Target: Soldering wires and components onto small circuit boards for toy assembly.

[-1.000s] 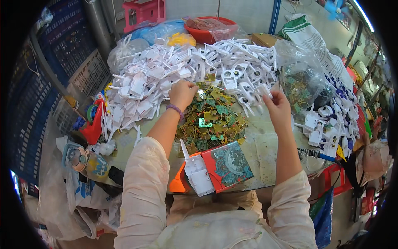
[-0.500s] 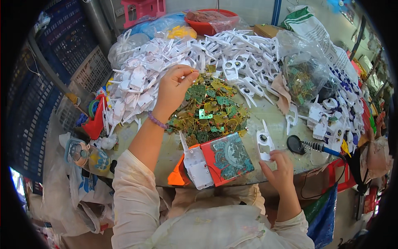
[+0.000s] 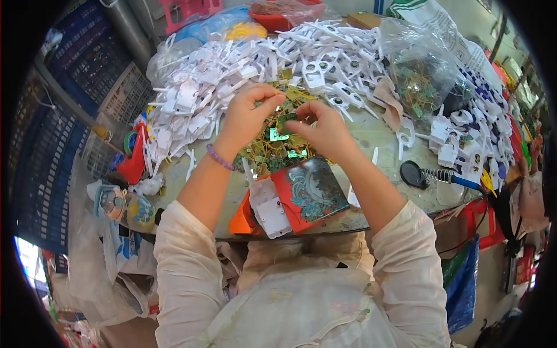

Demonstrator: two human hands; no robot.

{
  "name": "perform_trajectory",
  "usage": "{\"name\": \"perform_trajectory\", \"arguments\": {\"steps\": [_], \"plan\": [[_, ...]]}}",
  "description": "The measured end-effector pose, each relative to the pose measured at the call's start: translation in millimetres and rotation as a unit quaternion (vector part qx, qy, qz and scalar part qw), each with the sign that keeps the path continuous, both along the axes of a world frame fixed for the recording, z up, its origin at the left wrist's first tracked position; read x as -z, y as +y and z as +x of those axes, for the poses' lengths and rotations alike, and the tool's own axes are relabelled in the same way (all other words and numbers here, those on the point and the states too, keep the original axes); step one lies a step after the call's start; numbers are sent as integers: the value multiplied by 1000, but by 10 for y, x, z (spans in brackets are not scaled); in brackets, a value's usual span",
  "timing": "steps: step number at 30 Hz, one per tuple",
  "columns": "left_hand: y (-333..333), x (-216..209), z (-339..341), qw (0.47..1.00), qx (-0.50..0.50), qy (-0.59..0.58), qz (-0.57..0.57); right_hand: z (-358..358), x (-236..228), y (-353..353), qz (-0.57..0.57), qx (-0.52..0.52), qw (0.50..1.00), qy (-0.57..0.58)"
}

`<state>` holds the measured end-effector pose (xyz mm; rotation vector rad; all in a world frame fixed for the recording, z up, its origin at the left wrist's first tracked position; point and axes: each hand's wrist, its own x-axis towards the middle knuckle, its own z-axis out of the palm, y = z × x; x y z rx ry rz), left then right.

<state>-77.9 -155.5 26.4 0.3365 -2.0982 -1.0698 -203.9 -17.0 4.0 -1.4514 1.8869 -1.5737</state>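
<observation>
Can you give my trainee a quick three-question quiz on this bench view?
1. True or false: both hands meet over the heap of small green circuit boards.
2. What lies at the table's near edge, just below the hands? A) a red tray B) a blue bucket C) a metal bowl
3. On which wrist is the purple bead bracelet?

Key:
1. True; the left hand and right hand pinch a small green piece between them.
2. A
3. The left.
</observation>
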Motion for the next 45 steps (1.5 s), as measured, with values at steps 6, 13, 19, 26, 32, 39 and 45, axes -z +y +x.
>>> {"name": "perform_trajectory", "arguments": {"steps": [6, 13, 19, 26, 32, 39, 45], "plan": [[-266, 183, 7, 996, -48, 4, 73, -199, -57, -222, -2, -5, 979, -205], [134, 269, 237, 997, -28, -45, 59, -159, -68, -31, -63, 16, 968, -243], [573, 228, 404, 938, 107, 1, 329, 244, -8, 383, -77, -87, 936, -332], [709, 133, 630, 919, 95, -39, 382, 205, 16, 682, -169, -26, 982, -85], [921, 65, 742, 980, 50, -77, 179, 322, 48, 760, -74, -79, 994, -25], [1037, 256, 1025, 965, 138, -145, -171, 237, 299, 972, 13, 7, 1000, 15], [1184, 453, 917, 977, 91, -115, -156, 318, 379, 945, -20, 26, 989, 142]]}}
